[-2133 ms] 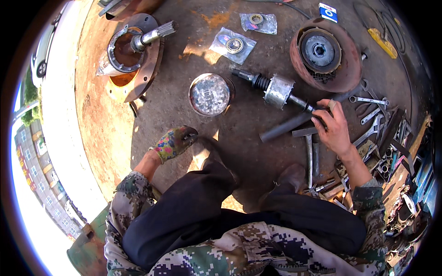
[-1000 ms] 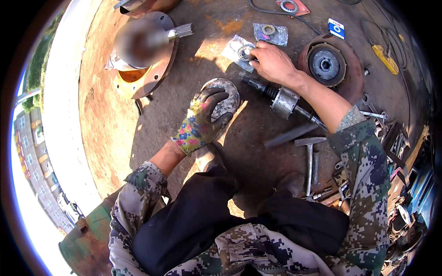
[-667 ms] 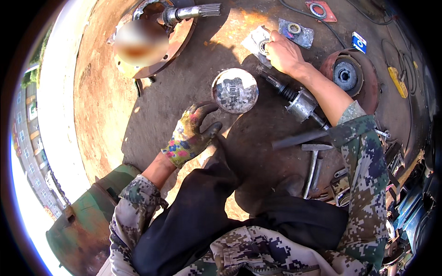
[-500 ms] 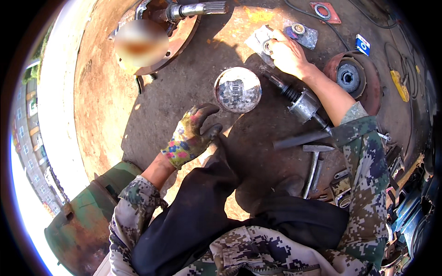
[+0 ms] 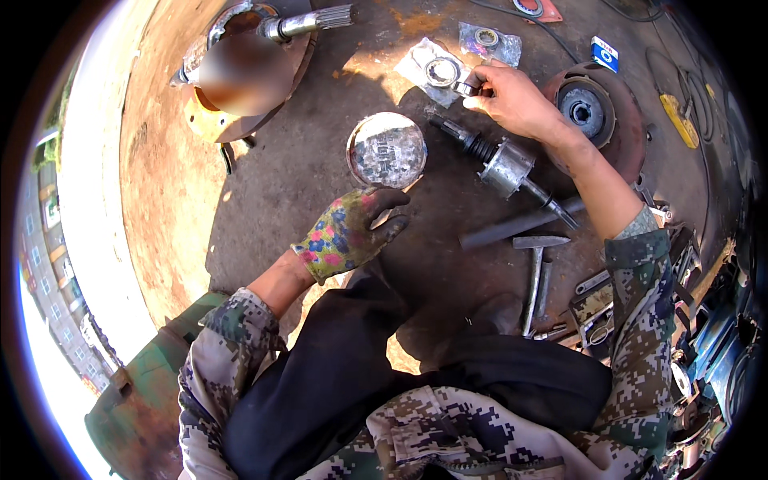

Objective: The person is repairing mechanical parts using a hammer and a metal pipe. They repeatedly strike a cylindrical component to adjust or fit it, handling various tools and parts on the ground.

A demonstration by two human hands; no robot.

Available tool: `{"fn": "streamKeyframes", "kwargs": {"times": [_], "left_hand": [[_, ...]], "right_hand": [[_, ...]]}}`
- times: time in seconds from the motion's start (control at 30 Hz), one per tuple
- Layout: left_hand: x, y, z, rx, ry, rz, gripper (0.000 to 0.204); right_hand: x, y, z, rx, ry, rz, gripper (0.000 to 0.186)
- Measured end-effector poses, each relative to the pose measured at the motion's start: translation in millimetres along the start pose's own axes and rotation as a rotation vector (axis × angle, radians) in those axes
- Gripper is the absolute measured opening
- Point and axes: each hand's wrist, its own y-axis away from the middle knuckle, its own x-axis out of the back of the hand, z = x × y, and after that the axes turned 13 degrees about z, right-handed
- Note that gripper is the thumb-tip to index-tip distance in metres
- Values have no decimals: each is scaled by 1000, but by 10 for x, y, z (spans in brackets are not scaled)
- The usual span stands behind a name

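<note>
Nearest you, one hammer (image 5: 533,284) is lying on the ground (image 5: 272,200), its handle pointing towards you, perhaps for an easy grab. One long dark bar (image 5: 512,226) is resting just past its head. Your gloved left hand (image 5: 348,232) is showing its back, thumb and fingers curving well apart and holding nothing; it is probably waiting while the other works. Just beyond it, one round tin (image 5: 386,150) is sitting with its flat top up. Right of that, one metal shaft (image 5: 509,168) with a thick middle is lying on its side, likely because that is its steadiest rest.

Farther out, your bare right hand (image 5: 512,96) is pinching one small ring (image 5: 464,89) by its edge, thumb and fingers nearly meeting, which is probably leaving most of the ring uncovered. Right beside it, a wider ring (image 5: 442,71) is lying on or inside one clear bag (image 5: 414,62); you cannot tell which. The plastic is perhaps keeping grit off.

Beyond, a second bag (image 5: 510,51) is carrying a third ring (image 5: 486,37). One blue-and-white box (image 5: 605,54) is lying to its right. Farthest, one red plate (image 5: 550,11) is bearing a fourth ring (image 5: 528,6).
</note>
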Motion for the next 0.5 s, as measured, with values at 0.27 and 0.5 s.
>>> {"fn": "streamKeyframes", "kwargs": {"times": [0.27, 0.5], "left_hand": [[-272, -671, 34, -583, -677, 217, 45], [-141, -763, -395, -450, -918, -33, 33]], "right_hand": [[126, 301, 0, -1, 11, 37, 29], [90, 382, -23, -6, 53, 16, 30]]}}
